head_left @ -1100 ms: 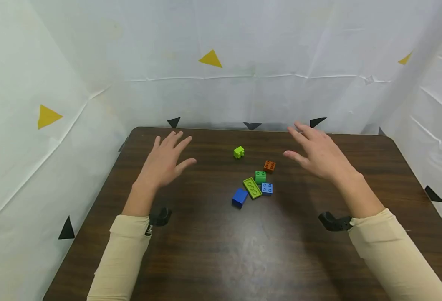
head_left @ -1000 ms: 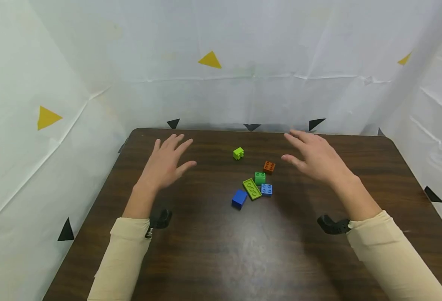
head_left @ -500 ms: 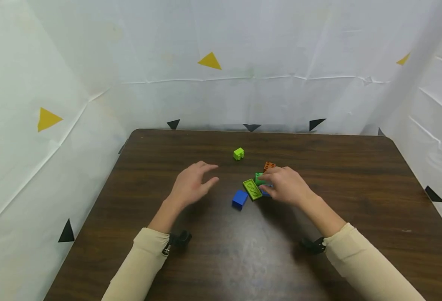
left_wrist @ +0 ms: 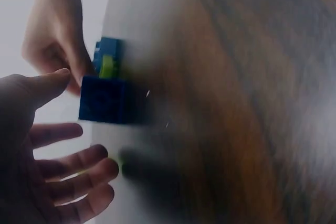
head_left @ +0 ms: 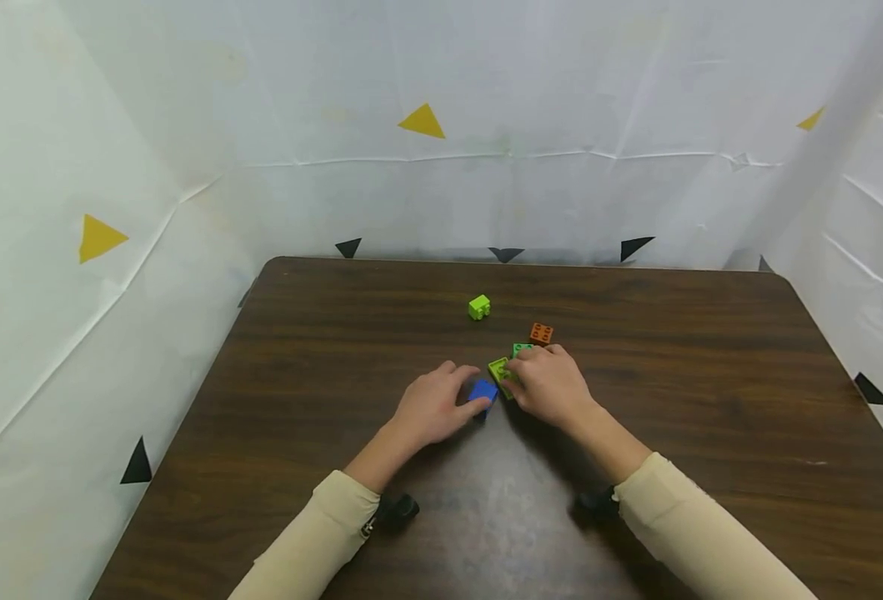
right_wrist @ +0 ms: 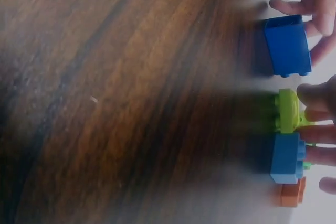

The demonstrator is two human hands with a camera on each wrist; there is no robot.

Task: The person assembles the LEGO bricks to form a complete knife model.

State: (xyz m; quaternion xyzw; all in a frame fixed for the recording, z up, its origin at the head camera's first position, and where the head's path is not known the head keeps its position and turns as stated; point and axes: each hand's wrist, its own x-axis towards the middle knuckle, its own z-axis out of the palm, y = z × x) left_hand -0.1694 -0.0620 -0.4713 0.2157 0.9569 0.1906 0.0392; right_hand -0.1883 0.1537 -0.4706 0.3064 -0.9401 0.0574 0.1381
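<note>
In the head view, my left hand (head_left: pixel 432 406) reaches round the blue brick (head_left: pixel 483 390), thumb in front of it and fingers behind. The left wrist view shows these fingers (left_wrist: pixel 79 166) spread and apart from the blue brick (left_wrist: pixel 102 99). My right hand (head_left: pixel 549 385) is low over the lime plate (head_left: pixel 498 371), which lies studs down; its thumb and fingertips are right at the plate, with a gap between them. The light blue brick (right_wrist: pixel 286 158) beside the plate is hidden under this hand in the head view. A green brick (head_left: pixel 522 347) stands just behind the hand.
An orange-brown brick (head_left: pixel 541 333) lies behind the green one. Farther back, a small lime brick (head_left: pixel 479 307) lies on its side. The dark wooden table (head_left: pixel 321 333) ends at white sheeting (head_left: pixel 561 200) behind and at the sides.
Both hands have come in and down from wide apart above the table: the left to the blue brick, the right to the lime plate. The bricks have not moved.
</note>
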